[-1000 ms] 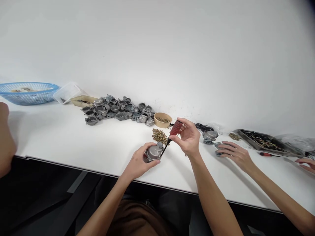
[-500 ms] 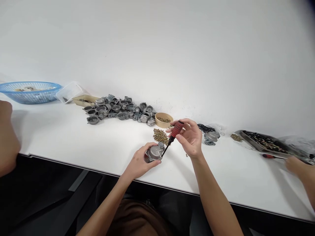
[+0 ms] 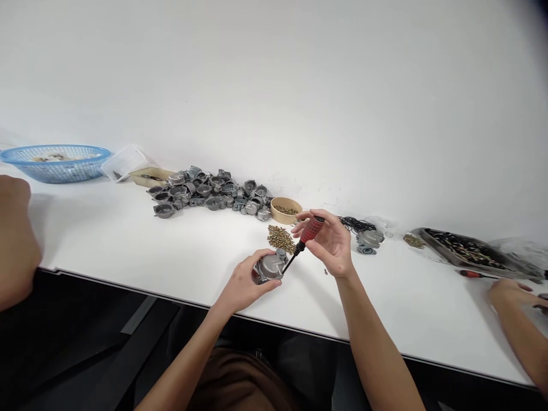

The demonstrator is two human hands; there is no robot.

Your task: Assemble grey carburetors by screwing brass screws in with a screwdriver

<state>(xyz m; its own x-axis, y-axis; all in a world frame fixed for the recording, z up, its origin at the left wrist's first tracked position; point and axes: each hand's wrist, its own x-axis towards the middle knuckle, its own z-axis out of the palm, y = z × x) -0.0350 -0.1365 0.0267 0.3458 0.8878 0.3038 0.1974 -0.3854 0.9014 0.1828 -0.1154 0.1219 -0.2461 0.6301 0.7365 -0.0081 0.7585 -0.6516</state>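
Observation:
Near the table's front edge my left hand [image 3: 246, 283] is closed around a grey metal carburetor [image 3: 271, 266], its rounded cover facing up. My right hand [image 3: 331, 242] grips a screwdriver [image 3: 311, 228] by its red and black handle, the thumb on one side and fingers on the other. The dark shaft slants down to the left, and its tip meets the right edge of the carburetor; the screw head there is too small to make out. Just behind the carburetor lies a pile of brass-coloured screws [image 3: 281, 238].
Carburetor parts [image 3: 205, 191] are heaped along the wall beside a round tub [image 3: 286, 211] of screws. A blue basket [image 3: 57, 165] stands far left. At right are black rings [image 3: 357, 224], a metal tray [image 3: 462, 251], another screwdriver [image 3: 471, 274] and another person's hand [image 3: 507, 294]. Another person's arm [image 3: 17, 242] rests at left.
The screwdriver handle has tilted slightly to the right with my right hand, its tip staying at the carburetor's edge. At right, the other person's hand has shifted position.

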